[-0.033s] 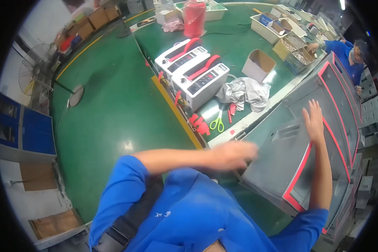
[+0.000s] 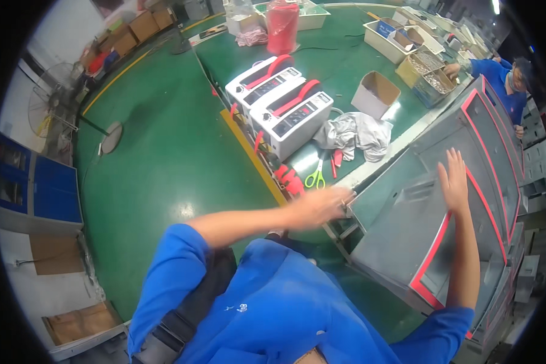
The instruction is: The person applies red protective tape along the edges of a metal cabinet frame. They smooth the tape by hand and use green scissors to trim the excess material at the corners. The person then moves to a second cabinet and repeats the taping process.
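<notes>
My right hand (image 2: 454, 182) lies flat with its fingers stretched out on a grey sheet-metal housing (image 2: 388, 227), beside the red tape strip (image 2: 434, 258) along its edge. My left forearm reaches across my body. The left hand (image 2: 318, 206) is smeared by motion near the housing's near left corner and the bench edge; whether it grips anything does not show. Just beyond that hand lie scissors with green handles (image 2: 315, 179) and pieces of red tape (image 2: 290, 181). Two white tape dispensers (image 2: 291, 124) with red tape stand farther back on the green bench.
A crumpled grey cloth (image 2: 361, 136) and an open cardboard box (image 2: 375, 96) lie on the bench. More red-edged metal housings (image 2: 488, 133) stand at right. A co-worker in blue (image 2: 497, 79) is beyond them, near bins of small parts (image 2: 431, 76). A floor fan (image 2: 51, 109) stands left.
My left hand has moved left and slightly away from me, off the housing's near side toward the bench edge. My right hand stays where it was.
</notes>
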